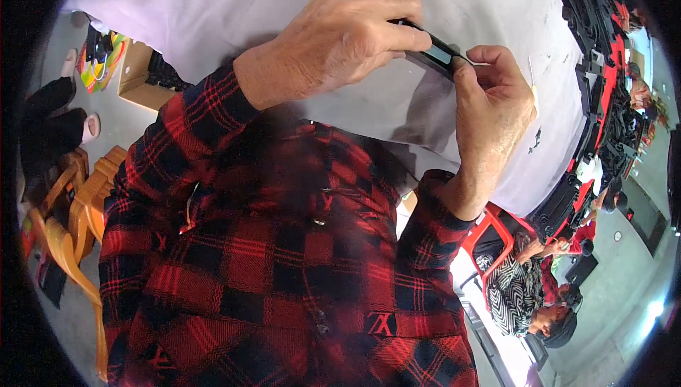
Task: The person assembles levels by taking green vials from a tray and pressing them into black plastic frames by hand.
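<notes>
Between my two hands is a slim black plastic piece (441, 53) with a pale grey strip along its upper face. My left hand (347, 36) grips its far left end, fingers bent over the top. The thumb and index finger of my right hand (496, 96) pinch its near right end. The piece slants down to the right, held above the table covered with pale cloth (298, 114). Its underside and left tip are partly hidden by my fingers.
Many black plastic parts (582, 96) lie heaped along the table's right side on red material. Small black bits (535, 140) rest on the cloth. An open cardboard box (142, 85) and wooden chairs (85, 195) stand at left. Several people sit at right, one in a patterned top (507, 288).
</notes>
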A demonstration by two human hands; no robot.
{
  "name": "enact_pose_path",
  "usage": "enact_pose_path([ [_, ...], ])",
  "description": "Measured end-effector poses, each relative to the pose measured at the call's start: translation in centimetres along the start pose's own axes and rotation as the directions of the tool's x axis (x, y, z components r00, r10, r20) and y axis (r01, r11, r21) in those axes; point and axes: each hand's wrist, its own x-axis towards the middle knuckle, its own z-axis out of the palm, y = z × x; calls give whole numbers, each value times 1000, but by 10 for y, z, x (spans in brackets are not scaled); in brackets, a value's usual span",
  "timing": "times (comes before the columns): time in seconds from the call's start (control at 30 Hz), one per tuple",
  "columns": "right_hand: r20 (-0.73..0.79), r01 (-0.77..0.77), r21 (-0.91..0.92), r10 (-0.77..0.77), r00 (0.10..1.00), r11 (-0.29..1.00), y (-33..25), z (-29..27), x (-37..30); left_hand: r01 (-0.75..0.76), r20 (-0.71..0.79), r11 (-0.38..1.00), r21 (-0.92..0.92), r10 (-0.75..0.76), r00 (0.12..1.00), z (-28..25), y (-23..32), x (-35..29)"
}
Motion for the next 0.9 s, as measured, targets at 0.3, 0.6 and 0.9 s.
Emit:
enact_pose_path([
  [0.3, 69, -6, -56, 9, 998, 998, -5, -5, 4, -11, 5, 997, 78, 11, 1000, 2, 0, -3],
  [0.6, 190, 163, -322, -105, 976, 932, -8, -13, 17, -11, 19, 996, 86, 10, 1000, 0, 2, -2],
  [0.9, 251, 176, -119, -142, 957, 977, -5, -3, 22, -17, 46, 996, 93, 13, 999, -2, 3, -1],
])
